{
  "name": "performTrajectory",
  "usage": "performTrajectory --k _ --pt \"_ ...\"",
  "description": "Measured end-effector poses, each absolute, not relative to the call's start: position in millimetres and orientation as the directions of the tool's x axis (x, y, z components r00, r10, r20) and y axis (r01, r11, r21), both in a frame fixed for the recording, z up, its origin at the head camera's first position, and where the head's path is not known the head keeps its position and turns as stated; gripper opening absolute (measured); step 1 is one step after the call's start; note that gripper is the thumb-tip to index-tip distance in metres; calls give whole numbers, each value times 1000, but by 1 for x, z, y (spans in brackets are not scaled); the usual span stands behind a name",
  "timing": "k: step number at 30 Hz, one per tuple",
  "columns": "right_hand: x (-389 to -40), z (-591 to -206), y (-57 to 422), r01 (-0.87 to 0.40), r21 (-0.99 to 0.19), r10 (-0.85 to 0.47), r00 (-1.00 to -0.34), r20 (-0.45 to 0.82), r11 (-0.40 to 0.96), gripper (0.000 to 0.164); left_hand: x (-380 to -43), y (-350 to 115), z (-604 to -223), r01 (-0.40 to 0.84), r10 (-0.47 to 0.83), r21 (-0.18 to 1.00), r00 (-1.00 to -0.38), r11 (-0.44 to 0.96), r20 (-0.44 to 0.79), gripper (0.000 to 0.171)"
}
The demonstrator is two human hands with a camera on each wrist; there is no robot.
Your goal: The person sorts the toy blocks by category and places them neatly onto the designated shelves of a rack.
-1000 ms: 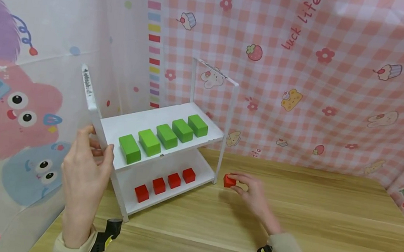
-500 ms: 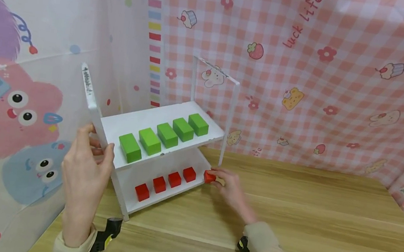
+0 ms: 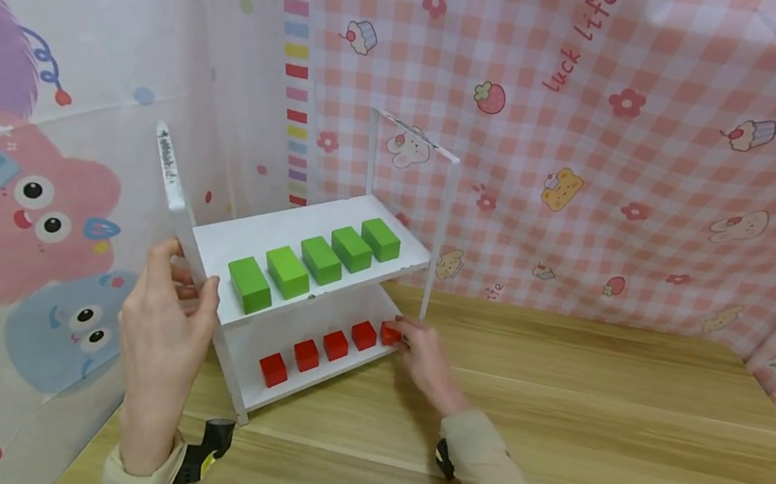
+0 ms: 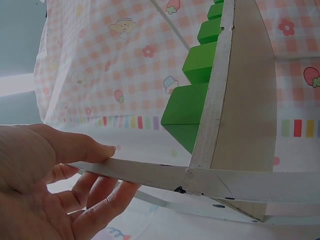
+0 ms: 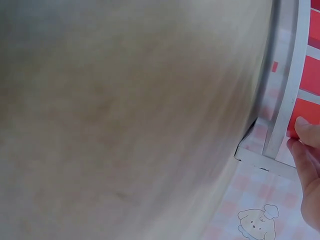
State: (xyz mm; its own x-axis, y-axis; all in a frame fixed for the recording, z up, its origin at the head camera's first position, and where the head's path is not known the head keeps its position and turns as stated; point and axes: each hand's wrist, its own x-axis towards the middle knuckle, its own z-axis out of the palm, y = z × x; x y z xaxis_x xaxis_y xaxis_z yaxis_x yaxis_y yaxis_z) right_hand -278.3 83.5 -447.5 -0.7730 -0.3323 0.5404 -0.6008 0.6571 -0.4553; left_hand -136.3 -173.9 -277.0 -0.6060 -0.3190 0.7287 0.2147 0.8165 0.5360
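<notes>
A white two-tier shelf (image 3: 304, 224) stands on the wooden table. My left hand (image 3: 164, 344) grips its left side post, thumb on one side and fingers on the other, as the left wrist view also shows. At the right end of the lower tier, my right hand (image 3: 426, 362) pinches a red block (image 3: 389, 333) between thumb and fingers. Several more red blocks (image 3: 335, 345) sit in a row to its left on that tier. Green blocks (image 3: 320, 260) line the upper tier. In the right wrist view, the pinched block is partly covered by the thumb.
The wooden table (image 3: 590, 425) extends to the right of the shelf. A pink checked cloth (image 3: 585, 153) hangs behind, and a white cartoon-printed cloth (image 3: 81, 159) hangs close on the left. The shelf's right frame (image 3: 441, 232) rises beside my right hand.
My right hand has carried the red block leftward from beside the shelf onto the lower tier's right end, in line with the other red blocks. My left hand has stayed on the post.
</notes>
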Motion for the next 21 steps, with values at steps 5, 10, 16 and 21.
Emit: performTrajectory --k 5,10,16,21 --pt "-281 -445 79 -575 -414 -345 -789 508 705 34 -136 -174 -277 215 -319 536 -606 817 729 37" --pt "-283 -443 76 -550 -337 -364 -799 478 764 35 -136 -174 -277 218 -318 533 -601 817 733 37" --pt "-284 -443 75 -546 -294 -393 -804 446 784 40 -136 -174 -279 220 -329 541 -593 812 735 37" --pt "-278 -440 80 -573 -267 -424 -785 452 775 48 -140 -165 -288 260 -406 561 -468 786 785 38"
